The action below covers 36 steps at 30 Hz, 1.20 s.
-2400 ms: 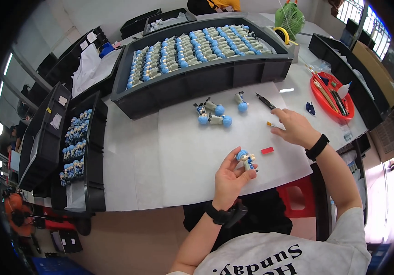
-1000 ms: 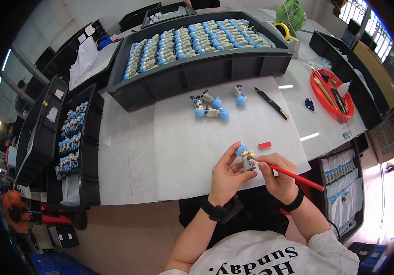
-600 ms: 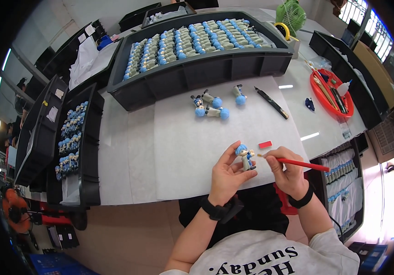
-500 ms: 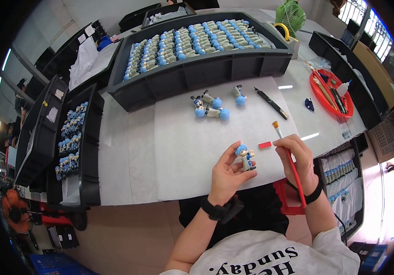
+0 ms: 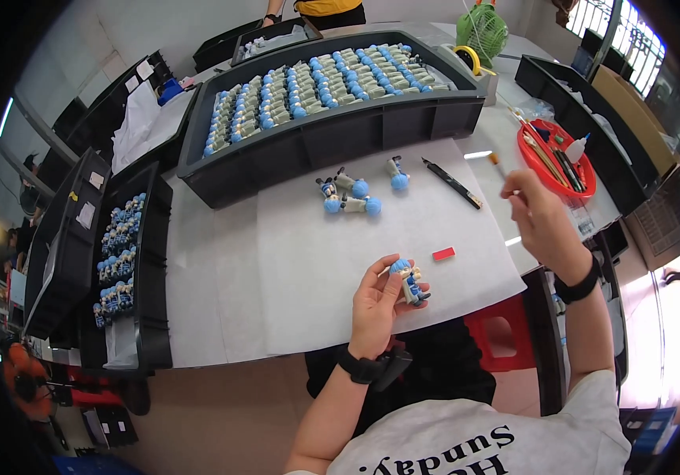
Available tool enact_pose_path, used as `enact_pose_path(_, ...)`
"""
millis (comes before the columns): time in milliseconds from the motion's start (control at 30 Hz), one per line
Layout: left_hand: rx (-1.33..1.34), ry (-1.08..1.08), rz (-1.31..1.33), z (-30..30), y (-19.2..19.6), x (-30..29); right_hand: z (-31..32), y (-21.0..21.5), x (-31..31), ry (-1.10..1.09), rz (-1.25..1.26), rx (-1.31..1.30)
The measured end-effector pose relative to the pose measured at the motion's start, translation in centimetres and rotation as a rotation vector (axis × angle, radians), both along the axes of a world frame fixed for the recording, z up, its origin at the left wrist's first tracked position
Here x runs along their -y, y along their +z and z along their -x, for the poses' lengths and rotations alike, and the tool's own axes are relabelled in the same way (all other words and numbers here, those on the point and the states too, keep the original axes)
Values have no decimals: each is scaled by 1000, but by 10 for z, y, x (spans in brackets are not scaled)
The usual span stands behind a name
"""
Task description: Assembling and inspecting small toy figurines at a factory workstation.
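My left hand [image 5: 377, 305] is closed around a small figurine [image 5: 409, 282] with light-blue hair, held just above the near edge of the white paper. In my right hand [image 5: 541, 218], raised over the right side of the table near the red tray, is a paintbrush [image 5: 495, 160]. Its tan bristles and metal ferrule stick out beyond my curled fingers, and the hand hides the handle. Beside the figurine a small red block [image 5: 443, 254] lies on the paper. Several more blue-haired figurines [image 5: 362, 205] lie farther up, near a black pen-like tool [image 5: 452, 183].
A large dark crate [image 5: 340, 131] of rowed figurines spans the far side. Another black crate [image 5: 152, 293] of figurines stands at the left. The red tray [image 5: 524, 154] holds brushes and a white bottle. A green fan [image 5: 484, 30] stands far right; another person [image 5: 330, 11] is at the back.
My right hand has moved up and right with the paintbrush, toward the red tray. My left thumb now lies across the figurine. A person in yellow has come into view at the back.
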<state>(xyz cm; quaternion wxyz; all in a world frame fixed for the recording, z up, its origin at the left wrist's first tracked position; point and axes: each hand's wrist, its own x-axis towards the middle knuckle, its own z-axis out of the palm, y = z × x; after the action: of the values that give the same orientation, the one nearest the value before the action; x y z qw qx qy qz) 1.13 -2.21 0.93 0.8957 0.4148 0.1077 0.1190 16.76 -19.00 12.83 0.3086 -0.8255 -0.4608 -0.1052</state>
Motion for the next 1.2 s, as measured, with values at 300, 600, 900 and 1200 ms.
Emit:
enact_pose_path(300,23,27,61,-1,-1,2,-23,-67,-23,73,294,67)
enact_pose_path(600,146,40,175,0,-12,-5,71,-84,-40,266,-155,-1014)
enact_pose_path(900,141,55,198,1,-8,-4,78,-116,-53,333,-471,-1187)
enact_pose_path(1200,82,94,167,0,-7,-4,79,-126,-52,284,-626,-1018)
